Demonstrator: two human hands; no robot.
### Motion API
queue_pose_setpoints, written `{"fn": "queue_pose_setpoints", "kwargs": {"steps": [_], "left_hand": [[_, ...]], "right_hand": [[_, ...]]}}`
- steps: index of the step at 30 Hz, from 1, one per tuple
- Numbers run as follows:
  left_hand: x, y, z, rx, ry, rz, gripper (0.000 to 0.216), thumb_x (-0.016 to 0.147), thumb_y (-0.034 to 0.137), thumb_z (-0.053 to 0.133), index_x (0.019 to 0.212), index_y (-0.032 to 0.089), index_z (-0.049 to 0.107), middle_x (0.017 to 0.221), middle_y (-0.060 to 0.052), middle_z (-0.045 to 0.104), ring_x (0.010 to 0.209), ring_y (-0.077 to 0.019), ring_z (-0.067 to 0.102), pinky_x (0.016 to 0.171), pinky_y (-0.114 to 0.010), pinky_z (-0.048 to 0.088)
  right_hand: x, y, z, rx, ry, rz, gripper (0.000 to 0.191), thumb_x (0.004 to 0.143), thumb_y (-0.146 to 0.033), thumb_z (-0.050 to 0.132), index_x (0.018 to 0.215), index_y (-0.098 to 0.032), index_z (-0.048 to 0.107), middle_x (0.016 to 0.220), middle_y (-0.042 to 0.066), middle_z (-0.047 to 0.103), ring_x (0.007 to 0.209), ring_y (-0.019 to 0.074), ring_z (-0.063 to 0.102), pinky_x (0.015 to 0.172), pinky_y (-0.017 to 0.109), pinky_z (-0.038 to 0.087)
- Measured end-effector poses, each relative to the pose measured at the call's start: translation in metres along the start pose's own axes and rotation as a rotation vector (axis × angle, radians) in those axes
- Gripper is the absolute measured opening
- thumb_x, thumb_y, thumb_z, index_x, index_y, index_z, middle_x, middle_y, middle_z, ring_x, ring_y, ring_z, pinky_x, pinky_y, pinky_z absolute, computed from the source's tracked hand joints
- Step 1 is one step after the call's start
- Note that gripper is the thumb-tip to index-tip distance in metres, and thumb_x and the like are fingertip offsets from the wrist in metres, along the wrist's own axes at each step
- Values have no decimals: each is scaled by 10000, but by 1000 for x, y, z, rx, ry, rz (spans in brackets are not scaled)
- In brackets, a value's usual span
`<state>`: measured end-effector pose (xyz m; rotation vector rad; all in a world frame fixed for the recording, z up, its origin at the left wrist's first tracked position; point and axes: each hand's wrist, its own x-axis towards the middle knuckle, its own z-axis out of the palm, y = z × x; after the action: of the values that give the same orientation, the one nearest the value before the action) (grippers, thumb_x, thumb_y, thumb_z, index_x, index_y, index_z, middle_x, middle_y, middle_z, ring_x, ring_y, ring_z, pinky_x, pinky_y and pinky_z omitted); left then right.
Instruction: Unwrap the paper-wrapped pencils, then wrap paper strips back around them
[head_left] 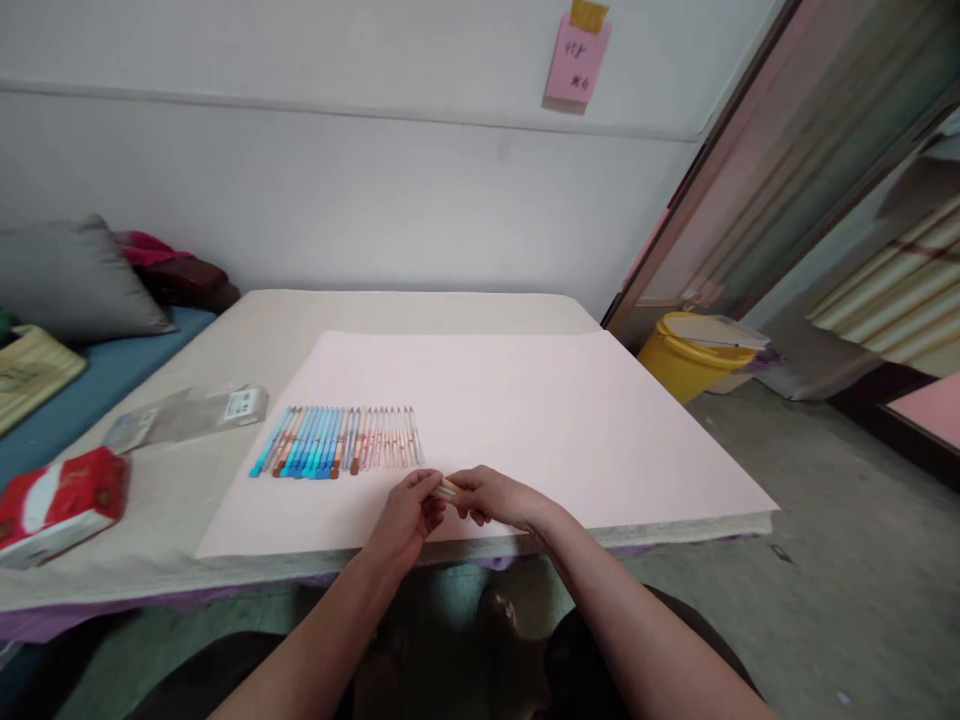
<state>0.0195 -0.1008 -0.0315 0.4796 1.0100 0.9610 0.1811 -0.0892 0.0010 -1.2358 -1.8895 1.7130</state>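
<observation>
Over the front part of a pale pink sheet, my two hands meet. The fingers of my left hand are closed on one end of a pale orange and white pen. My right hand is closed around its other end, and the fingers hide most of it. Just beyond my left hand lies a row of several pens, side by side. Those on the left have blue, orange and brown parts; those on the right look clear with pink and red marks.
A clear plastic bag with a white label lies left of the pens. Farther left are a red tissue pack and a grey cushion. A yellow bin stands off the table's right side. A white wall rises behind.
</observation>
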Motion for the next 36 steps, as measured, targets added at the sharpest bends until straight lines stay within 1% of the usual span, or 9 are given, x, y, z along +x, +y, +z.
{"fn": "queue_pose_setpoints", "kwargs": {"steps": [3, 6, 10, 14, 17, 23, 26, 31, 36], "left_hand": [[0, 0, 0, -1, -4, 6, 156, 701, 221, 682, 759, 141, 561, 607, 6, 588, 486, -57, 531, 469, -161, 418], [0, -1, 1, -19, 17, 16, 132, 710, 194, 674, 757, 125, 572, 615, -10, 600, 492, -60, 539, 480, -165, 436], [-1, -1, 1, -72, 79, 54, 127, 704, 166, 678, 771, 123, 579, 625, -11, 602, 499, -64, 546, 490, -172, 456], [1, -1, 0, -115, 136, 95, 149, 684, 163, 696, 772, 129, 581, 609, 2, 584, 504, -67, 549, 492, -174, 466], [3, -1, -1, -139, 154, 129, 153, 675, 163, 703, 755, 131, 576, 590, 10, 569, 505, -69, 553, 495, -172, 468], [3, 1, -1, -165, 163, 180, 179, 659, 180, 720, 742, 138, 566, 597, 15, 569, 526, -72, 565, 521, -172, 478], [2, 2, 0, -160, 166, 173, 192, 650, 186, 727, 747, 141, 567, 604, 14, 576, 535, -76, 573, 525, -175, 477], [0, 1, 2, -142, 164, 171, 208, 633, 194, 736, 752, 143, 573, 619, 11, 591, 559, -82, 587, 551, -184, 476], [1, -4, 5, -86, 143, 179, 238, 615, 242, 747, 755, 145, 582, 646, 1, 611, 587, -95, 597, 576, -206, 469]], "right_hand": [[0, -1, -1, -80, -1, -13, 132, 819, -247, 471, 782, -152, 556, 630, -24, 502, 500, 76, 452, 453, 187, 363], [-1, -1, 0, -171, 49, -29, 187, 819, -212, 469, 948, -159, 594, 726, 0, 572, 557, 90, 507, 504, 199, 392], [-2, 1, 4, -366, 220, -60, 370, 761, -200, 569, 1131, -186, 567, 969, 51, 637, 827, 163, 581, 710, 260, 436], [-6, 0, 7, -619, 372, -92, 512, 719, -204, 622, 1218, -171, 516, 1123, 93, 607, 1010, 224, 542, 853, 323, 393], [-10, -1, 5, -728, 426, -50, 484, 724, -216, 615, 1195, -164, 514, 1087, 99, 614, 973, 229, 559, 810, 315, 397], [-8, 6, 4, -760, 455, 119, 215, 758, -171, 540, 973, -167, 549, 861, 59, 646, 787, 185, 593, 658, 259, 380], [-7, 4, 9, -808, 492, 78, 237, 774, -154, 529, 1010, -166, 528, 928, 72, 636, 844, 191, 584, 706, 276, 389], [-7, -7, 20, -1021, 633, -115, 332, 780, -171, 570, 1100, -166, 481, 1122, 113, 554, 1101, 247, 452, 883, 365, 363], [4, -5, 31, -1108, 618, -96, 289, 788, -127, 532, 1068, -163, 473, 1090, 111, 532, 1101, 252, 418, 836, 363, 402]]}}
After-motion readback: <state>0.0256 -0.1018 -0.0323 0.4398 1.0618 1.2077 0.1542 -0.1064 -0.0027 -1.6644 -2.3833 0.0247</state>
